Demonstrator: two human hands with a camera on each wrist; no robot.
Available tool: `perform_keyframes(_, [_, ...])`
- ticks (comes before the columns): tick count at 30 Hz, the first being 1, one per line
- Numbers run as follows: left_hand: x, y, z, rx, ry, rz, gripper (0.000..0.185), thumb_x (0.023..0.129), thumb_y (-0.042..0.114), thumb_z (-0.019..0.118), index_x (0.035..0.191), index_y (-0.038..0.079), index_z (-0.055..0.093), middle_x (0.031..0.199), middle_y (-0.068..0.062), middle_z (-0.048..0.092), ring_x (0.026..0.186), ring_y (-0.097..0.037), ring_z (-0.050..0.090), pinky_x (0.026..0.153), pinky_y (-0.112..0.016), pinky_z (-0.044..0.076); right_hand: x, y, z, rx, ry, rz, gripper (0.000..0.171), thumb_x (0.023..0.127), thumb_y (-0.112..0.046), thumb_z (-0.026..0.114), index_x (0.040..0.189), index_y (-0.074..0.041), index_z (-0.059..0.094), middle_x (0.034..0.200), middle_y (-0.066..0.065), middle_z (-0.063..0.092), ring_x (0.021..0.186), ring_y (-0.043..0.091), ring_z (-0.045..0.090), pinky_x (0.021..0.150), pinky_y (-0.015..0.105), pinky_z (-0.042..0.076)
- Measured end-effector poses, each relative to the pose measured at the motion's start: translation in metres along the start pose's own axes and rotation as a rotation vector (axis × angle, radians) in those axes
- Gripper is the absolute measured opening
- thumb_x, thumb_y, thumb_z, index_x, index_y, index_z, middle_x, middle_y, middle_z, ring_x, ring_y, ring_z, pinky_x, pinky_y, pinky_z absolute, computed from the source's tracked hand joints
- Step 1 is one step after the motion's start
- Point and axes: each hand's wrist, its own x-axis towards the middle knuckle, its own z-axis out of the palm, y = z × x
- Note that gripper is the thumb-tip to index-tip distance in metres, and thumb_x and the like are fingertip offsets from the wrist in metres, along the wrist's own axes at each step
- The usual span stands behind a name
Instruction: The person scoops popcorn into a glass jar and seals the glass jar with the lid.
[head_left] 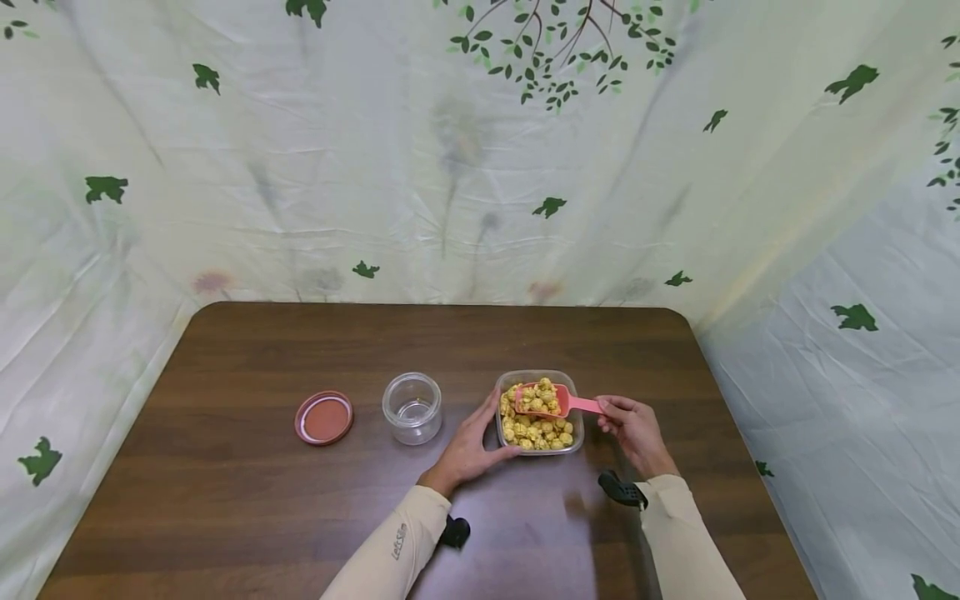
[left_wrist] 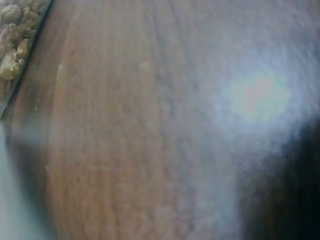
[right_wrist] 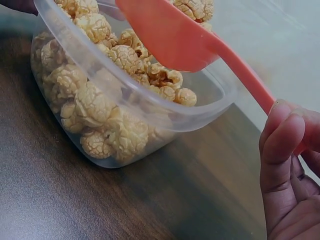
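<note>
Popcorn (head_left: 538,432) fills the clear plastic tub (head_left: 577,442) that sits just right of centre in the head view, on my dark wooden bench (head_left: 225,500). My left hand (head_left: 468,446) lies against the tub's left wall, fingers fairly straight along it and the thumb at its near corner, steadying rather than clamping. My right hand (head_left: 636,427) pinches the end of the pink scoop's handle; the scoop (head_left: 551,401) hangs over the far half of the tub, its bowl heaped with kernels and lifted above the rest. In the right wrist view the scoop (right_wrist: 170,35) rides clear over the tub's rim (right_wrist: 150,100), and my fingertips (right_wrist: 282,140) close on the handle at the right edge of the frame.

Left of the tub stands a small clear jar (head_left: 412,407), open-mouthed, near my left hand but not touching it. Further left lies its reddish lid (head_left: 324,417), flat on the bench and apart from the jar.

The tub sits well in from every bench edge. Bare wood stretches across the far half of the bench up to the leaf-printed cloth (head_left: 300,208), and along the lower left of the frame. The left wrist view is blurred: only wood grain (left_wrist: 150,150) and a sliver of popcorn (left_wrist: 15,45) at upper left.
</note>
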Motion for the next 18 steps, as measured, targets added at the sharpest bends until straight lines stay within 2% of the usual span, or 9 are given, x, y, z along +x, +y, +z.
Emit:
perform_keyframes(6, [-0.001, 0.002, -0.002, 0.004, 0.007, 0.025, 0.101, 0.08, 0.038, 0.077, 0.154, 0.005, 0.017, 0.159, -0.013, 0.018, 0.142, -0.033, 0.025, 0.113, -0.046, 0.026, -0.002, -0.002, 0.002, 0.022, -0.01, 0.001, 0.026, 0.097, -0.007, 0.057, 0.116, 0.009, 0.062, 0.081, 0.002, 0.067, 0.063, 0.01, 0.059, 0.061, 0.018, 0.052])
perform_keyframes(10, [-0.002, 0.002, -0.003, 0.011, 0.01, 0.012, 0.101, 0.079, 0.038, 0.078, 0.154, 0.005, 0.018, 0.158, -0.015, 0.018, 0.142, -0.034, 0.024, 0.114, -0.047, 0.024, -0.002, -0.005, 0.004, 0.057, -0.012, -0.002, 0.015, 0.097, -0.006, 0.057, 0.1, 0.001, 0.07, 0.078, 0.003, 0.066, 0.061, 0.01, 0.058, 0.059, 0.019, 0.052])
perform_keyframes(13, [-0.002, 0.002, -0.004, 0.019, 0.015, 0.009, 0.102, 0.079, 0.039, 0.078, 0.153, 0.004, 0.018, 0.158, -0.018, 0.018, 0.142, -0.036, 0.024, 0.113, -0.049, 0.025, -0.003, -0.007, 0.005, 0.076, -0.022, -0.011, 0.015, 0.097, -0.006, 0.057, 0.092, -0.005, 0.071, 0.078, 0.003, 0.067, 0.06, 0.009, 0.059, 0.058, 0.019, 0.052])
perform_keyframes(18, [-0.003, 0.006, -0.009, 0.02, 0.026, 0.031, 0.102, 0.079, 0.038, 0.078, 0.153, 0.002, 0.018, 0.158, -0.019, 0.018, 0.141, -0.037, 0.024, 0.112, -0.05, 0.026, -0.004, -0.014, 0.007, 0.104, -0.033, -0.019, 0.017, 0.096, -0.005, 0.057, 0.089, -0.006, 0.073, 0.077, 0.003, 0.067, 0.059, 0.009, 0.058, 0.058, 0.018, 0.052])
